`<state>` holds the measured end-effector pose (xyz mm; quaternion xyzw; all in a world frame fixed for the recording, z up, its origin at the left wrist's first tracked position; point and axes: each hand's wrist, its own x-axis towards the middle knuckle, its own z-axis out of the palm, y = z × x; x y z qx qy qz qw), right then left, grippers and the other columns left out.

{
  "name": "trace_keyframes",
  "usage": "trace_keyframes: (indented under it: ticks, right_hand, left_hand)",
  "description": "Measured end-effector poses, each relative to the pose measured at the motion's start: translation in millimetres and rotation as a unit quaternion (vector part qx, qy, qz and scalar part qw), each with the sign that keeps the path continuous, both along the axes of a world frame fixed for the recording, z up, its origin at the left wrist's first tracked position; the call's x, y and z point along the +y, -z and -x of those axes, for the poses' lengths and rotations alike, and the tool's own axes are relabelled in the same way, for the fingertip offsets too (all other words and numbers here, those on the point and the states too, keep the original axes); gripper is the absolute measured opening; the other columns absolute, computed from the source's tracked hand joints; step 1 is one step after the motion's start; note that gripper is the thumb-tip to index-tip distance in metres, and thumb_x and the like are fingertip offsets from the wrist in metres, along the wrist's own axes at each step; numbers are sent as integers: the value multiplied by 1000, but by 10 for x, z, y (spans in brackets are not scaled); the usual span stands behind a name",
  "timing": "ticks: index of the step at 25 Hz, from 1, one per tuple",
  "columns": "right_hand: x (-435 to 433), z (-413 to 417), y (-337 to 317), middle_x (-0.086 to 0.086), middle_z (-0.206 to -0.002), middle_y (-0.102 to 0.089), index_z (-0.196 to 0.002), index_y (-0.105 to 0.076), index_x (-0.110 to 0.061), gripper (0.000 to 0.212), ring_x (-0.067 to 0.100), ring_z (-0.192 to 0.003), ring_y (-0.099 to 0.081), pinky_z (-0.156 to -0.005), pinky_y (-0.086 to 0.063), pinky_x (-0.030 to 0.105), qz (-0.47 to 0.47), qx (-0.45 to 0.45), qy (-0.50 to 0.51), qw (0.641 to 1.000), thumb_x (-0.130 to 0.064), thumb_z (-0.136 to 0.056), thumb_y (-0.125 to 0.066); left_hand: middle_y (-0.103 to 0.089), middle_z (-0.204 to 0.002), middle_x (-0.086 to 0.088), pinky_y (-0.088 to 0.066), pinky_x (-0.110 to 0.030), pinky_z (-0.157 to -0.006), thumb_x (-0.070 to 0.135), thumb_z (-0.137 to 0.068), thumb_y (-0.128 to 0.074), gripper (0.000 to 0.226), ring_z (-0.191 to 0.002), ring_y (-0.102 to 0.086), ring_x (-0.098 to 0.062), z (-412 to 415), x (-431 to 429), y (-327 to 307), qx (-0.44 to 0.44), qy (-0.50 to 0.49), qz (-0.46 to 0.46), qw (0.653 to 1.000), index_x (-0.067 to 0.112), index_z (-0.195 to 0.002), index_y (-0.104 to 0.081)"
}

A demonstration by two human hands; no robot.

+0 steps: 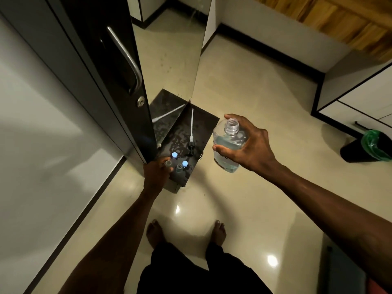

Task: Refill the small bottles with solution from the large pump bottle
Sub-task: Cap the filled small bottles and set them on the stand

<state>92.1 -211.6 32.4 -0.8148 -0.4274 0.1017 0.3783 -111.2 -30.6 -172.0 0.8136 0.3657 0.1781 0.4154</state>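
Note:
My right hand [250,145] grips the large clear bottle [228,136] of pale blue solution, held in the air with its neck open and the pump off. The pump head with its long white tube [192,132] lies on the dark speckled ledge [203,122]. My left hand [157,172] is closed around one small uncapped bottle [168,163] standing at the ledge's near end. Beside it stand another open small bottle [179,167] and two small bottles with blue-white caps [174,155] [185,164].
A tall mirror [169,49] rises behind the ledge, next to a dark door with a metal handle [127,56]. A black bin with a green liner [369,145] stands at the right. My bare feet [154,232] are on the glossy tiled floor.

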Motion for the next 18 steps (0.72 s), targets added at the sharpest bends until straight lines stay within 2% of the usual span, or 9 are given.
trace_keyframes:
  ticks: [1, 2, 4, 6, 9, 14, 16, 18]
  right_hand:
    - [-3, 8, 19, -16, -123, -68, -137, -61, -21, 80, -3, -103, -67, -98, -55, 22, 0, 1, -1, 1000, -39, -68, -96]
    - [-4, 19, 40, -16, -123, -68, -137, -61, -21, 80, -3, -103, -67, -98, -56, 24, 1, 2, -4, 1000, -39, -68, -96]
    - [-2, 30, 84, -16, -123, -67, -137, -60, -20, 80, -7, -103, -65, -98, -55, 22, 5, 1, -7, 1000, -39, -68, -96]
    - [-4, 42, 111, -14, -123, -68, -138, -60, -19, 80, -8, -102, -65, -97, -55, 19, 9, 4, -8, 1000, -38, -69, -96]
    - [-10, 53, 129, -9, -124, -70, -137, -60, -19, 80, 1, -103, -67, -96, -54, 18, 14, 4, -10, 1000, -39, -69, -96]
    - [6, 62, 176, -10, -122, -70, -137, -60, -21, 79, 5, -102, -68, -96, -53, 18, 20, 14, -10, 1000, -41, -69, -95]
    - [7, 60, 174, -10, -124, -69, -138, -60, -20, 80, 2, -103, -67, -96, -52, 15, 21, 11, -15, 1000, -40, -69, -96]
    - [13, 55, 172, -11, -125, -68, -138, -59, -19, 82, -5, -103, -64, -96, -50, 12, 15, 13, -19, 1000, -39, -68, -96]
  left_hand:
    - [-72, -74, -13, -55, -29, -65, 45, -96, -53, 48, -66, -70, -29, -15, 20, 122, -14, 10, -21, 1000, 1, -85, -72]
    - [-72, -76, -13, -50, -23, -68, 46, -96, -53, 49, -68, -70, -28, -33, 24, 191, -2, 9, -11, 1000, 1, -87, -72]
    - [-74, -83, -15, -46, -20, -75, 28, -89, -63, 31, -76, -70, -29, -56, 12, 223, 42, 3, 6, 999, -1, -93, -73]
    - [-74, -88, -17, -48, -25, -80, 17, -84, -68, 24, -82, -71, -32, -97, 12, 329, 61, 6, 8, 998, -2, -98, -73]
    - [-74, -98, -14, -53, -31, -86, 14, -87, -73, 23, -94, -70, -30, -128, 14, 339, 66, 19, 17, 997, 2, -106, -73]
    - [-72, -109, -20, -54, -43, -95, 9, -86, -78, 26, -103, -69, -38, -146, 3, 412, 42, 29, -30, 998, -2, -109, -71]
    - [-71, -113, -22, -53, -44, -95, 15, -86, -79, 36, -106, -67, -40, -93, 26, 422, 42, 25, -27, 998, -3, -116, -68]
    - [-71, -112, -21, -55, -38, -91, 44, -94, -65, 54, -103, -69, -37, 0, 35, 400, 40, 22, -19, 999, -2, -121, -65]
